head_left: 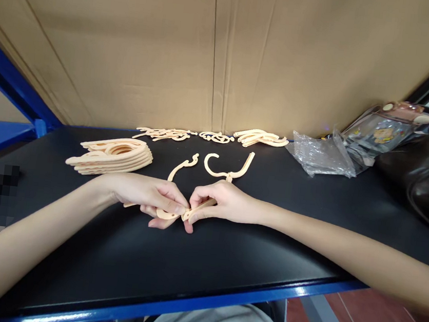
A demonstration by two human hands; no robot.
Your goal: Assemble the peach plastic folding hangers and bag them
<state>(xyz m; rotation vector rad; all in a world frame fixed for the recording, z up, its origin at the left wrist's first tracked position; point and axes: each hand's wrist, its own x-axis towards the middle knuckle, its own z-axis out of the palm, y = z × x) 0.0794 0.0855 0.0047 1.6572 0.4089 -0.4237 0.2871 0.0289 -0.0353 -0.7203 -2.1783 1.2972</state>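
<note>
Near the middle of the black table [203, 263], my left hand [156, 198] is closed around a curved beige plastic piece [165, 214]. My right hand [221, 203] pinches a straighter beige piece [205, 205], and its end meets the left piece between the fingertips. A beige hook [215, 170] with an arm sticks up just behind my right hand; whether it joins the held piece is hidden. Behind my left hand a curved, notched beige arm [178, 169] shows, its lower end covered by the hand.
A stack of beige hanger pieces [112, 157] lies at the left. Along the cardboard wall [226, 54] are three piles of beige parts [167, 134], [217, 137], [259, 137]. Clear plastic bags [324, 153] and a dark bag [427, 164] lie at the right.
</note>
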